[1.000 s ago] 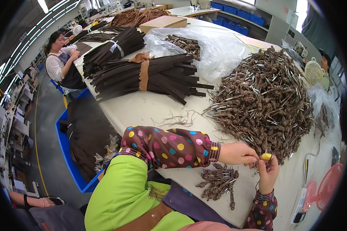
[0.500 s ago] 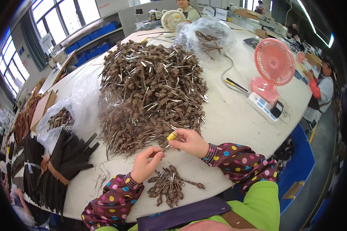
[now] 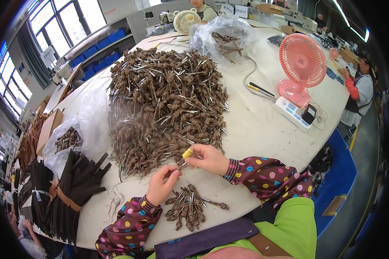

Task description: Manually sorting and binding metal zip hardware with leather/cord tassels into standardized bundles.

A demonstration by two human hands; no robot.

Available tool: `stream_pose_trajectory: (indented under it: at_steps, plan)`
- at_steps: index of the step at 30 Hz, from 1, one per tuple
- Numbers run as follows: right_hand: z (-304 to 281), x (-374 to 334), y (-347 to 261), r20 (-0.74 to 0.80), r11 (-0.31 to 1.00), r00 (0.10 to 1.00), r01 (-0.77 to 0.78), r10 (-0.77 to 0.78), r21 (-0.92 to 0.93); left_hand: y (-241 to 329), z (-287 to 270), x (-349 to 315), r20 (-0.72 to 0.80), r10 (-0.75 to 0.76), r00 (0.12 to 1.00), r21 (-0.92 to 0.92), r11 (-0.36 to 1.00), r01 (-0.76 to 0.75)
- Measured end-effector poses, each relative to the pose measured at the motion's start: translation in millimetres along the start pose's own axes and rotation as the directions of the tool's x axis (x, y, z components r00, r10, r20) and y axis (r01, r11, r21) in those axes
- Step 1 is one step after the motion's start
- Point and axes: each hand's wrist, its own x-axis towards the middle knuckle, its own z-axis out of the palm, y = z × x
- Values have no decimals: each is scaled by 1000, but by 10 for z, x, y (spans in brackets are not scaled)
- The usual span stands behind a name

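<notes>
My left hand point(image 3: 162, 186) is closed in a pinch on a short brown knotted cord point(image 3: 182, 166) above the front of the table. Close by on its right, my right hand point(image 3: 208, 159) pinches the same cord near its silvery tip. A small yellow piece point(image 3: 187, 153) sits at the right fingertips; whether it is worn or held I cannot tell. Below the hands lies a small pile of brown knotted cords point(image 3: 188, 208) with silvery tips. Beyond them rises a big heap of the same cords point(image 3: 164, 103).
At left are bundled black strips point(image 3: 69, 194) and a clear plastic bag point(image 3: 90, 114) with cords. Another bag point(image 3: 222, 36) stands at the back. A pink fan point(image 3: 302, 60) and a white power strip point(image 3: 291, 113) stand at right, above a blue bin point(image 3: 339, 185). Co-workers sit farther off.
My view has shifted slightly, so the heap and table sit a little differently in the picture. Both hands keep their pinch on the cord, almost unmoved.
</notes>
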Motion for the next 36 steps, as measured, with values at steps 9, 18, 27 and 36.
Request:
stream_pose_trajectory:
  at_steps: [9,18,27,36]
  plan:
    - [-34,1,21,31,1000,999,-23,24,-14,-5,4,12,14,-5,1000,47,999,5]
    - [-20,3,-42,-45,998,997,-59,60,14,-14,-12,21,13,-45,999,-76,996,46]
    - [-2,14,-20,-29,1000,999,-14,15,14,71,-26,38,-33,-144,989,-312,942,127]
    - [-16,94,120,-74,998,996,-56,55,-2,63,23,36,-55,-58,997,-216,975,45]
